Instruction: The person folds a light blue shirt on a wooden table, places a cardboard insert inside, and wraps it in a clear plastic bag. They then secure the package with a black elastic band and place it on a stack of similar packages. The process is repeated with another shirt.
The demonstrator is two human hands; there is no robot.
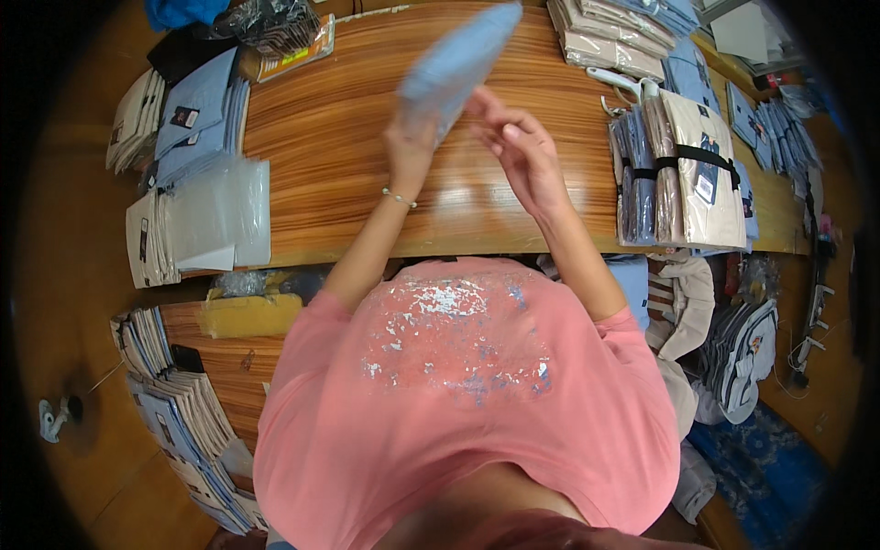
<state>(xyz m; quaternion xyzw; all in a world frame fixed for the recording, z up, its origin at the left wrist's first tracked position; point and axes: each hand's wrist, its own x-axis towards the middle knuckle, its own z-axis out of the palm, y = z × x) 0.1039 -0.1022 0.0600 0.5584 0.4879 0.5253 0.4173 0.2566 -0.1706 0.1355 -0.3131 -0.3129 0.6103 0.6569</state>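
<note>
A folded light-blue garment (461,57), blurred by motion, is held up over the wooden table (339,110). My left hand (412,139) grips its lower near end, with the fingers wrapped round it. The garment tilts, its far end pointing away and to the right. Just right of it is my right hand (529,154), its fingers loosely bent and apart, holding nothing. Its fingertips are close to the garment's edge; whether they touch it I cannot tell.
At the left are stacked folded blue garments (197,115) and clear plastic bags (225,206). Strapped bundles of bagged garments (697,174) stand at the right, with a white-handled tool (612,81) behind. More folded garments (183,403) lie on a lower surface at the near left.
</note>
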